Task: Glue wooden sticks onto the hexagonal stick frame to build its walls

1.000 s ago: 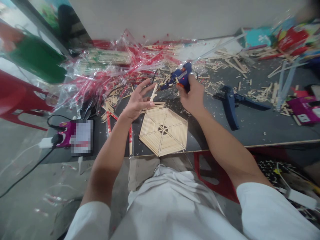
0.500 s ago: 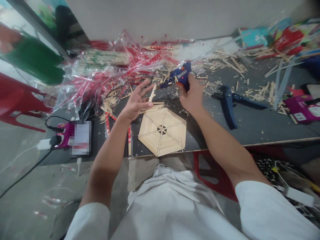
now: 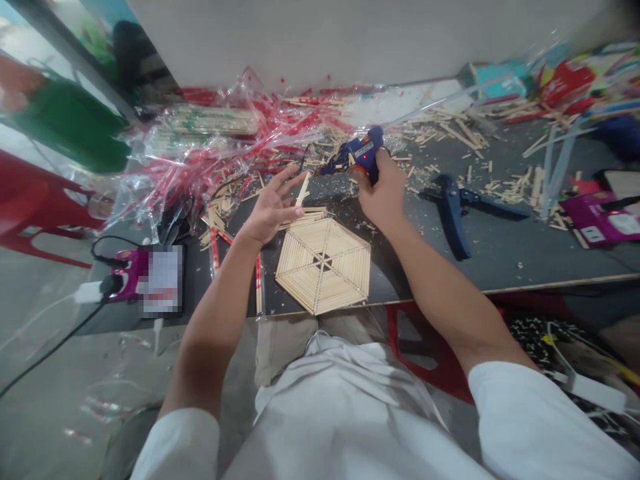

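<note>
Right hand [image 3: 383, 195] wrapped around a blue hot glue gun [image 3: 363, 155], above a hexagonal frame of wooden sticks [image 3: 323, 265]

The white label on the gun is too small to read, and a blurred patch covers the front of the magenta device [image 3: 125, 272] on the left. The right grip is closed on the gun's handle; the left hand's [image 3: 270, 215] grip is open, fingers spread, just beside a slanted loose stick [image 3: 302, 191]. The pale, spoked frame lies flat near the front edge of the dark desk [image 3: 500, 257], below both hands. Around it are scattered wood offcuts [image 3: 450, 137], crumpled clear and red plastic wrap [image 3: 215, 153] and a dark-blue pistol-grip tool [image 3: 453, 215]. A red plastic stool [image 3: 35, 207] stands on the concrete floor [image 3: 60, 373].
</note>
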`<state>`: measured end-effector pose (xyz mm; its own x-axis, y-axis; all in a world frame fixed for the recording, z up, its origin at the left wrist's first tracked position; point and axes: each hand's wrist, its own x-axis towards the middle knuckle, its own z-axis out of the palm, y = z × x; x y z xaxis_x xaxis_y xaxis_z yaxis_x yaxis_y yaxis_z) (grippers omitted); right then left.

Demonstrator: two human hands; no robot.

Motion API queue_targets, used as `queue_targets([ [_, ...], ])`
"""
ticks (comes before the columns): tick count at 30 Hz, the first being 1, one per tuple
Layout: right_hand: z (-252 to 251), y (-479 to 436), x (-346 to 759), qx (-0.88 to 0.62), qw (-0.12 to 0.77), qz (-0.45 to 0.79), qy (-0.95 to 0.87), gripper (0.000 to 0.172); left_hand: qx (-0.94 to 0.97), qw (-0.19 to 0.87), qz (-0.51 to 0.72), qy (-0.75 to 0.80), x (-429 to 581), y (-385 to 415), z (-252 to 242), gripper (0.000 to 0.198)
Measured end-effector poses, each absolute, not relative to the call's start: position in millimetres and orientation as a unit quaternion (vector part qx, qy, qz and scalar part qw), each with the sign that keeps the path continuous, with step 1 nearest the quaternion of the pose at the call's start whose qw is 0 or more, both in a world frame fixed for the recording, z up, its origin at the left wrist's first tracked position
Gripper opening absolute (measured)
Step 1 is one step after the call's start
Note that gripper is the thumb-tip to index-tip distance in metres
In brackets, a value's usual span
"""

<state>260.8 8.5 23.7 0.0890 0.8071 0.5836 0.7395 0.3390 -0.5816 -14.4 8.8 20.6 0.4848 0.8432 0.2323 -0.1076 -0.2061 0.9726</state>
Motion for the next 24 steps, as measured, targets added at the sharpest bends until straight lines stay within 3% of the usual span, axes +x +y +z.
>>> queue_targets([
  [4,22,9,260,-0.580,0.458,0.010,-0.673,0.041,0.638,0.569,0.433,0.286,-12,7,22,0.102],
  [10,26,6,259,-0.630,0.422,0.066,-0.649,0.064,0.587,0.585,0.464,0.314,-11,2,33,0.090],
  [14,20,15,267,-0.642,0.416,0.077,-0.640,0.070,0.556,0.547,0.520,0.349,-15,8,33,0.082],
  [17,9,25,275,-0.658,0.414,0.076,-0.624,0.070,0.532,0.457,0.566,0.433,-21,17,27,0.084],
  [19,2,31,278,-0.676,0.404,0.070,-0.612,0.074,0.547,0.335,0.572,0.511,-25,20,21,0.095],
  [22,-4,33,281,-0.702,0.382,0.057,-0.598,0.077,0.592,0.185,0.519,0.588,-29,21,15,0.108],
  [24,-4,32,281,-0.705,0.372,0.047,-0.602,0.074,0.615,0.158,0.476,0.608,-30,19,14,0.109],
])
